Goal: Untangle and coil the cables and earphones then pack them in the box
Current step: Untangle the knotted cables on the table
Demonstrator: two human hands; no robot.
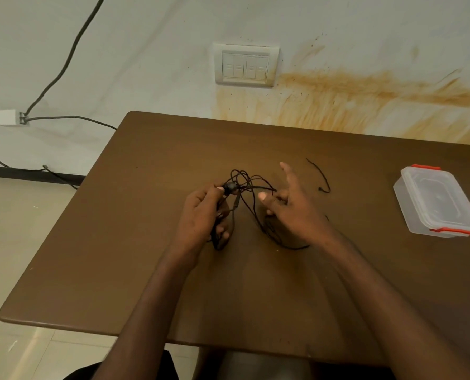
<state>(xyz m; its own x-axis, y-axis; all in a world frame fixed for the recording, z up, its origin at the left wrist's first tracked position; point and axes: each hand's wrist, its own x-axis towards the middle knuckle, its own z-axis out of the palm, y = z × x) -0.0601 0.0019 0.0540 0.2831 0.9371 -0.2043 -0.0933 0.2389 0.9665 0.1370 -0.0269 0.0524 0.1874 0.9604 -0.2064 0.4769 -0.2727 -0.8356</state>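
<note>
The tangled black earphones (245,187) hang in loose loops between both hands above the middle of the table (146,242), nearer its far edge than the near one. The left hand (201,215) pinches a small dark plug or earbud at thumb and fingertip, with more cord bunched under its curled fingers. The right hand (291,207) has cord running through its curled lower fingers, forefinger raised.

A separate short black cable (320,175) lies just right of the hands. The clear box (439,204), lid clipped shut, sits near the right edge.

This looks like the untangling step; next, probably drawing one strand free of the loops without tightening any knot.
</note>
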